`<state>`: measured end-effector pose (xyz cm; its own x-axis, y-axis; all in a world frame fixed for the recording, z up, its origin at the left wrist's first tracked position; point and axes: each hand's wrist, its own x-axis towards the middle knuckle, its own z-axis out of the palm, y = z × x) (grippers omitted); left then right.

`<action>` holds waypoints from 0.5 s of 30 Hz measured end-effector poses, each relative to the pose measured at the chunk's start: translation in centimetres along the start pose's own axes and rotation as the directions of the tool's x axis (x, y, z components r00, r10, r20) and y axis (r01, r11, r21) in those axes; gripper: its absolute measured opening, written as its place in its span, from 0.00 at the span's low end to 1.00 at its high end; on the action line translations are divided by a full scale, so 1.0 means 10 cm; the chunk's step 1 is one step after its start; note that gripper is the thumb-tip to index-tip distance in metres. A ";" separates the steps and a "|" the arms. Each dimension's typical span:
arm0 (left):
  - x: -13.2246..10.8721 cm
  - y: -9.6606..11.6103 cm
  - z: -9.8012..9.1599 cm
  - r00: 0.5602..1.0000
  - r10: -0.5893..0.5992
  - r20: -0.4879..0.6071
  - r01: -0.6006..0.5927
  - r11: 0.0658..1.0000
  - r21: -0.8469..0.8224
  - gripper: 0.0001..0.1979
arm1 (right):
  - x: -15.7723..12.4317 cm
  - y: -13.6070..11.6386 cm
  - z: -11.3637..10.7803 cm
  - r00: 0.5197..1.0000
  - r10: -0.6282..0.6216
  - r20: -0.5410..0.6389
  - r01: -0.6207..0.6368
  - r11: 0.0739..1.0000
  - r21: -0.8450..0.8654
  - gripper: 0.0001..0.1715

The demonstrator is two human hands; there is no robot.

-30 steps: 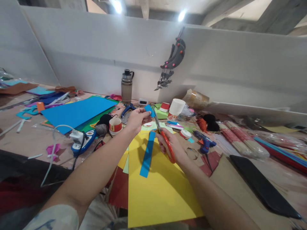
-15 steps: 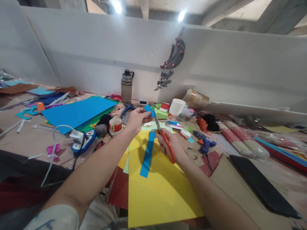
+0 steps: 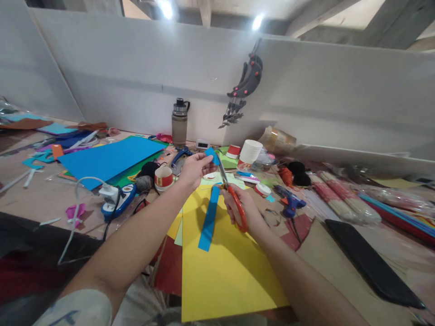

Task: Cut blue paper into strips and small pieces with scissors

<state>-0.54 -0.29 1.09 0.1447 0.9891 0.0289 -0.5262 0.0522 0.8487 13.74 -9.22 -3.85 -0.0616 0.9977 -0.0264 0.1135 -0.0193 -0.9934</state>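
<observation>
My left hand (image 3: 197, 169) pinches a small blue paper piece (image 3: 212, 155) between thumb and fingers, held above the table. In my right hand (image 3: 243, 206) is a pair of scissors (image 3: 239, 209) with orange-red handles, its blades pointing up and away from me. The blades touch or lie very close to the right edge of the paper piece; whether they are parted I cannot make out. Below both hands, a blue paper strip (image 3: 209, 222) lies on a large yellow sheet (image 3: 234, 276).
A blue sheet (image 3: 108, 158), a power strip (image 3: 118, 201) and a paper cup (image 3: 163, 178) are to the left. A bottle (image 3: 179, 123) stands by the wall. Rightward lie a glue gun (image 3: 290, 201), bundled sticks (image 3: 343, 197) and a black slab-like object (image 3: 374, 262).
The blue paper piece has turned slightly in my left fingers. The scissor handles have shifted a little in my right hand, the lower loop moving left. The strip stays put.
</observation>
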 end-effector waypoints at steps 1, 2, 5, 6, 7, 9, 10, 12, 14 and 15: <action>0.00 0.00 -0.01 1.000 -0.005 0.000 0.005 1.000 0.003 0.05 | 0.00 -0.01 0.00 1.000 0.005 -0.007 -0.005 1.000 0.002 0.18; 0.01 0.00 -0.01 1.000 -0.011 -0.001 0.011 1.000 0.009 0.05 | 0.00 -0.02 0.00 1.000 0.004 -0.015 -0.004 1.000 0.003 0.18; 0.01 0.02 -0.02 1.000 -0.018 0.003 0.018 0.999 0.048 0.06 | 0.01 -0.05 -0.04 0.999 -0.030 -0.044 0.030 1.000 -0.002 0.19; 0.01 0.02 -0.02 1.000 -0.012 0.010 0.012 0.998 0.064 0.06 | 0.01 -0.06 -0.07 0.997 -0.057 -0.049 0.056 0.998 -0.013 0.19; 0.00 0.02 -0.02 1.000 -0.005 0.023 0.003 0.997 0.080 0.06 | 0.02 -0.06 -0.09 0.995 -0.088 -0.048 0.086 0.996 -0.030 0.19; -0.01 0.02 -0.01 0.998 0.007 0.057 -0.014 0.994 0.108 0.06 | 0.03 -0.06 -0.14 0.989 -0.146 -0.029 0.144 0.987 -0.066 0.19; -0.01 0.02 -0.01 0.997 0.010 0.076 -0.019 0.993 0.119 0.06 | 0.03 -0.06 -0.16 0.985 -0.169 -0.015 0.167 0.983 -0.079 0.18; -0.02 0.00 0.00 0.994 0.009 0.111 -0.025 0.990 0.141 0.07 | 0.03 -0.04 -0.17 0.982 -0.187 0.011 0.187 0.979 -0.086 0.16; -0.03 -0.01 0.01 0.990 0.008 0.142 -0.032 0.986 0.164 0.07 | 0.03 -0.02 -0.16 0.983 -0.180 0.026 0.182 0.981 -0.075 0.15; -0.04 -0.02 0.01 0.987 0.008 0.158 -0.037 0.984 0.177 0.08 | 0.03 -0.01 -0.16 0.984 -0.174 0.033 0.176 0.982 -0.068 0.14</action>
<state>-0.39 -0.68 1.01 0.2712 0.9551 0.1190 -0.3744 -0.0092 0.9272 15.28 -8.81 -3.57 -0.1136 0.9831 0.1435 0.1681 0.1613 -0.9725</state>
